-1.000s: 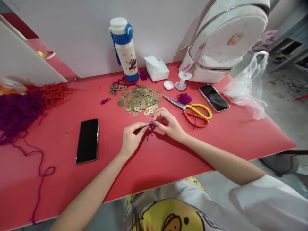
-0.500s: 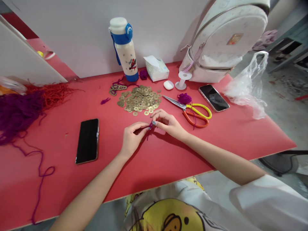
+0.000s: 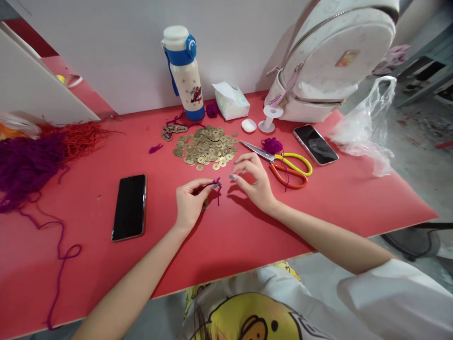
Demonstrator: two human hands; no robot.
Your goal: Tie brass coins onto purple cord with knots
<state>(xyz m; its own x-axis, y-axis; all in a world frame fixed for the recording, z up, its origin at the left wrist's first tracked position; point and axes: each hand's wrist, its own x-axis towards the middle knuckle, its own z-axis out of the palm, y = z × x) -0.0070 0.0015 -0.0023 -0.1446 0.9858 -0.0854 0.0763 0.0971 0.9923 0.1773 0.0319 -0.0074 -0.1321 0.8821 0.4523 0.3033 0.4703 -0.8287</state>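
Note:
My left hand [image 3: 190, 200] rests on the red table [image 3: 318, 203] and pinches a short piece of purple yarn [image 3: 215, 186] between thumb and fingertips. A brass coin seems tucked under its fingers, hard to make out. My right hand [image 3: 253, 182] hovers just to the right of the yarn with its fingers apart and holds nothing. Behind both hands lies a heap of brass coins with holes [image 3: 205, 147]. Yellow and orange scissors [image 3: 283, 163] lie right of my right hand, with a small purple yarn ball [image 3: 272, 144] on them.
A black phone [image 3: 129, 206] lies at the left, a second phone [image 3: 314, 144] at the right. At the back stand a bottle [image 3: 184, 71], tissue pack [image 3: 231, 101], empty spool [image 3: 269, 118], white backpack [image 3: 329, 61] and plastic bag [image 3: 368, 127]. Purple and orange yarn [image 3: 31, 158] piles at the left.
My right hand has let go of the yarn and moved a little right and up, fingers spread. The left hand keeps the yarn and has shifted slightly left.

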